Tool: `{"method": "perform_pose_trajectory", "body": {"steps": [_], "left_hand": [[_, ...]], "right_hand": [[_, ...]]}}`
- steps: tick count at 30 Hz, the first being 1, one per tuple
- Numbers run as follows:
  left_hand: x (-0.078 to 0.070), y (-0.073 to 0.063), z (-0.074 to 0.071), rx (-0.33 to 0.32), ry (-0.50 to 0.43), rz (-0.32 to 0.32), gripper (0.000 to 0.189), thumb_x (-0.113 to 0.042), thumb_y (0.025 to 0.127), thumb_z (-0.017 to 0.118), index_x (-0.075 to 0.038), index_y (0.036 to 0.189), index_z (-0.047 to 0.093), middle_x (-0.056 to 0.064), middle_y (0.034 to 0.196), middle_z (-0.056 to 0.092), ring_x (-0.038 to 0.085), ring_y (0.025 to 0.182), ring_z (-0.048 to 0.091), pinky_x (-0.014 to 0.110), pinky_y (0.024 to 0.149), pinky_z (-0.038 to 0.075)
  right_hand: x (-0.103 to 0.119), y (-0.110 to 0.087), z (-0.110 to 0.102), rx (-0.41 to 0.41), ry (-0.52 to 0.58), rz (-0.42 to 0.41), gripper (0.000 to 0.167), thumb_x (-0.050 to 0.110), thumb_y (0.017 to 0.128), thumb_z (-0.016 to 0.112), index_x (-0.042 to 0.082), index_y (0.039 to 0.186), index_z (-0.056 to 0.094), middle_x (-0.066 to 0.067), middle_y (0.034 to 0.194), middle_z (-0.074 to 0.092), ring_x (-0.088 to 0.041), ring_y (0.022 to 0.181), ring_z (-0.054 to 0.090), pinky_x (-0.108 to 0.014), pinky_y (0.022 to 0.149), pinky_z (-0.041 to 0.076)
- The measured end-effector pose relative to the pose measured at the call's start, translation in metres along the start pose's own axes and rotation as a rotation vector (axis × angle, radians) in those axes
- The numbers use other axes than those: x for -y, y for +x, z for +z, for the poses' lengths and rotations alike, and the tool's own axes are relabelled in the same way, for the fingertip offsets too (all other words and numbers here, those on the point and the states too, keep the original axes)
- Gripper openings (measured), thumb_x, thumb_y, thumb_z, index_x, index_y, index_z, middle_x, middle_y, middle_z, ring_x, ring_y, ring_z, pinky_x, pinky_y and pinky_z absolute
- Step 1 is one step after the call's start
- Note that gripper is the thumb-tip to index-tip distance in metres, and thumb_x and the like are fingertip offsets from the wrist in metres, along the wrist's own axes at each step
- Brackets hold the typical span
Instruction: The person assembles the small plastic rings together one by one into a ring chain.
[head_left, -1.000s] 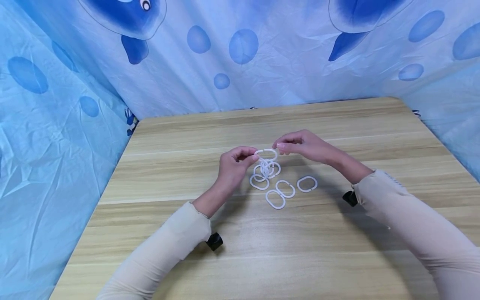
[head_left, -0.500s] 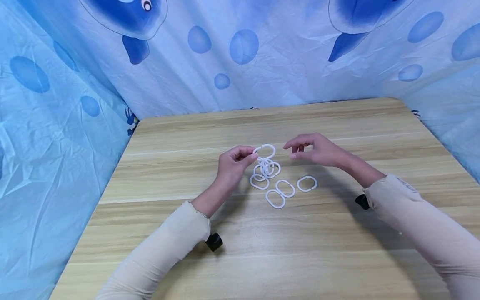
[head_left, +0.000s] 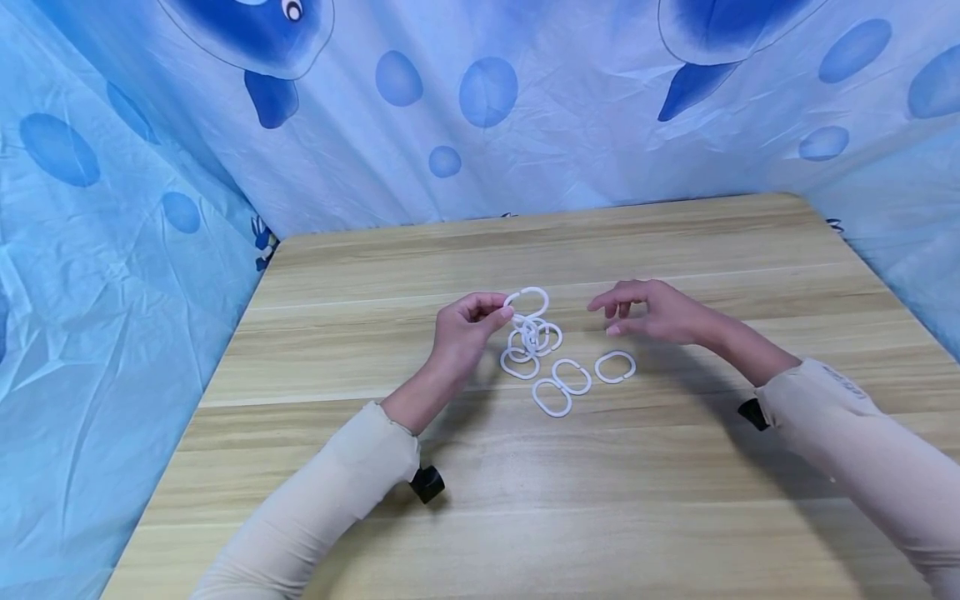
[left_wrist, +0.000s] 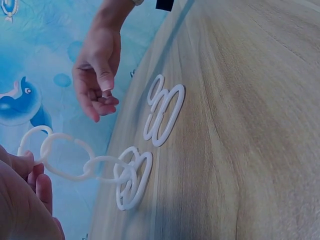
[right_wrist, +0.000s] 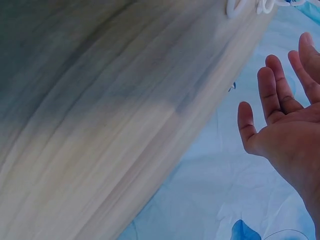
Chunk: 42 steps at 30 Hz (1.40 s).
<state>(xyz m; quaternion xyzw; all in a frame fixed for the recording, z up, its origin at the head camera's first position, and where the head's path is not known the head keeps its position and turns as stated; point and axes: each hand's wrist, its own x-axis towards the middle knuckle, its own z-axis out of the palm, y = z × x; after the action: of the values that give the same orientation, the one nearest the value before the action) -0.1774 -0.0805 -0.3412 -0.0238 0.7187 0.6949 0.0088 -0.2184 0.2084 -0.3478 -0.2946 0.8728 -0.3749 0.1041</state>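
In the head view my left hand pinches the uppermost white plastic C-link between thumb and fingers, raised off the table. From it a chain of linked C-links hangs down, its lower links bunched on the wood. Three separate C-links lie nearby: two close together, touching or overlapping, and one lone link to their right. My right hand hovers beyond and to the right of that lone link. Its fingers are loosely bent and hold nothing; the right wrist view shows the bare palm.
The wood-grain table extends around both arms. A blue curtain printed with sea animals and bubbles hangs behind the table and at its sides. Small black devices sit under both wrists.
My right hand has drawn away from the chain, to the right and toward me. The link in my left hand has tilted up a little; the loose links have not moved.
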Motion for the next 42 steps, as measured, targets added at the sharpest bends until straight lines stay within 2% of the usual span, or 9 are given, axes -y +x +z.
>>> {"method": "perform_pose_trajectory", "body": {"steps": [9, 16, 23, 30, 37, 42], "left_hand": [[0.000, 0.000, 0.000, -0.005, -0.011, -0.014, 0.018, -0.006, 0.085, 0.073, 0.001, 0.101, 0.070, -0.002, 0.083, 0.065, 0.008, 0.079, 0.056, 0.017, 0.072, 0.047], [-0.001, -0.001, -0.001, 0.003, -0.012, -0.018, 0.021, -0.006, 0.085, 0.072, 0.003, 0.104, 0.068, -0.002, 0.084, 0.065, 0.009, 0.079, 0.056, 0.017, 0.072, 0.047], [-0.002, -0.001, -0.002, 0.009, -0.005, -0.026, 0.023, -0.007, 0.086, 0.072, 0.003, 0.106, 0.068, -0.001, 0.087, 0.065, 0.009, 0.081, 0.057, 0.017, 0.073, 0.048], [-0.002, -0.001, -0.002, 0.012, -0.005, -0.026, 0.023, -0.006, 0.086, 0.072, 0.004, 0.106, 0.068, -0.001, 0.086, 0.066, 0.009, 0.081, 0.058, 0.018, 0.074, 0.048], [-0.001, -0.001, -0.002, 0.011, -0.011, -0.023, 0.021, -0.005, 0.086, 0.071, 0.003, 0.104, 0.068, -0.001, 0.084, 0.065, 0.010, 0.080, 0.058, 0.018, 0.073, 0.048], [-0.001, -0.001, -0.003, 0.012, -0.012, -0.025, 0.020, -0.006, 0.086, 0.072, 0.002, 0.103, 0.069, -0.001, 0.084, 0.065, 0.009, 0.080, 0.058, 0.018, 0.074, 0.048]], "right_hand": [[-0.008, -0.009, 0.002, 0.051, 0.008, -0.045, 0.041, 0.006, 0.082, 0.075, 0.009, 0.122, 0.066, -0.012, 0.100, 0.062, -0.026, 0.093, 0.056, -0.036, 0.073, 0.046], [-0.005, -0.015, 0.005, 0.088, -0.020, -0.094, 0.043, 0.002, 0.079, 0.075, 0.007, 0.121, 0.066, -0.011, 0.104, 0.063, -0.029, 0.095, 0.056, -0.045, 0.079, 0.047], [-0.008, -0.020, 0.009, 0.097, -0.026, -0.147, 0.046, -0.002, 0.076, 0.076, 0.007, 0.120, 0.067, -0.009, 0.097, 0.062, -0.027, 0.090, 0.056, -0.040, 0.075, 0.047], [-0.012, -0.022, 0.017, 0.105, -0.140, -0.194, 0.052, 0.003, 0.069, 0.083, 0.010, 0.118, 0.069, -0.003, 0.096, 0.060, -0.022, 0.087, 0.052, -0.035, 0.074, 0.044], [-0.010, -0.024, 0.024, 0.115, -0.302, -0.224, 0.063, 0.003, 0.060, 0.086, 0.020, 0.119, 0.070, 0.003, 0.094, 0.054, -0.014, 0.087, 0.044, -0.036, 0.073, 0.027], [-0.011, -0.025, 0.025, 0.119, -0.338, -0.218, 0.062, 0.002, 0.060, 0.085, 0.023, 0.116, 0.072, 0.005, 0.086, 0.050, -0.011, 0.081, 0.036, -0.037, 0.073, 0.023]]}}
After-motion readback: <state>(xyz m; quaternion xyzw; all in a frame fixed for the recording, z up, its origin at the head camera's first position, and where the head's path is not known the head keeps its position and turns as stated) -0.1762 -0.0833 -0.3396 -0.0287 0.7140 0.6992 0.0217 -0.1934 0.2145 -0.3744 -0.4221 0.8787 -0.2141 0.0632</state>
